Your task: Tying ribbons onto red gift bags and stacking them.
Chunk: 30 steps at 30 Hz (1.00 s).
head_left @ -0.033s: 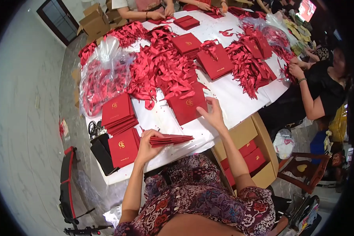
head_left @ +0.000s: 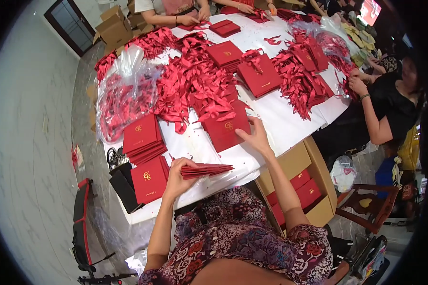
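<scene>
Pinching a thin stack of flat red gift bags (head_left: pixel 209 169) at its left end, the left hand (head_left: pixel 176 176) is closed on them just above the near edge of the white-covered tabletop (head_left: pixel 290 130). The bags are seen nearly edge-on, their layers slightly fanned toward the right. The right hand (head_left: pixel 253 137) is partly open, with a gap between thumb and fingers; its thumb overlaps the right side of a red gift bag with a gold emblem (head_left: pixel 221 136), which lies flat ahead of the held stack. Whether the thumb presses on it, I cannot tell.

A heap of red ribbons (head_left: pixel 195 83) covers the far end of that bag. To the left of the ribbons sits a clear plastic bag (head_left: pixel 128 90) filled with more red ribbon. Nearer, a pile of red bags (head_left: pixel 142 135) rests beside a second, lower pile (head_left: pixel 149 179), the latter next to a black pouch (head_left: pixel 123 186) at the tabletop's left edge.

Below the right forearm, an open cardboard box (head_left: pixel 324 164) holds red items bearing gold emblems. At the right, a co-worker in black (head_left: pixel 397 90) works with both hands near another ribbon heap (head_left: pixel 295 90).
</scene>
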### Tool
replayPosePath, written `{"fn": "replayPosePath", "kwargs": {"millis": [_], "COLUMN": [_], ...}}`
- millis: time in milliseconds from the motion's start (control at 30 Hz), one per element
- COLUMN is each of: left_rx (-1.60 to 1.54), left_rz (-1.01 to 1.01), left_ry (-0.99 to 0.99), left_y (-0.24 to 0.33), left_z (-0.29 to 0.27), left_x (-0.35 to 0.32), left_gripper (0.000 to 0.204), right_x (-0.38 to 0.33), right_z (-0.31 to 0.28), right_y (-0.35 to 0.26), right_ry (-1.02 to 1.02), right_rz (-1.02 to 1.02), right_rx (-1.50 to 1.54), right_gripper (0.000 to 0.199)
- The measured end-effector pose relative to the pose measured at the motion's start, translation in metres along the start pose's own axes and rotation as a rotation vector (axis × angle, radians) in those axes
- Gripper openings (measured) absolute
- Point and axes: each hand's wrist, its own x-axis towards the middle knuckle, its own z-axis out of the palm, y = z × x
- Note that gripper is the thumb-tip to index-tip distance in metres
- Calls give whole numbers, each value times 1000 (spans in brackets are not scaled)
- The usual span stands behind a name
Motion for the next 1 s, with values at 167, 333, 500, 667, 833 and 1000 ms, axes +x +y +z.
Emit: {"fn": "replayPosePath", "kwargs": {"millis": [167, 333, 500, 667, 833, 1000], "left_rx": [-112, -98, -167, -166, -156, -164], "left_rz": [-84, -76, -127, -118, -113, -92], "left_ry": [-21, -24, -20, -2, 3, -8], "left_y": [-7, -8, -5, -9, -7, -7], "left_z": [1, 1, 2, 4, 4, 7], "left_x": [-5, -5, -3, -6, -7, -9], "left_gripper": [30, 31, 31, 32, 33, 35], "right_x": [42, 58, 65, 72, 76, 73], "right_z": [9, 0, 8, 8, 13, 16], "right_y": [-5, -28, -15, -25, -32, -38], "right_ry": [-222, -343, -403, -442, -458, -441], "right_rz": [245, 344, 391, 469, 550, 511], "right_rx": [317, 351, 433, 527, 557, 579], "right_gripper": [82, 88, 88, 87, 78, 69]}}
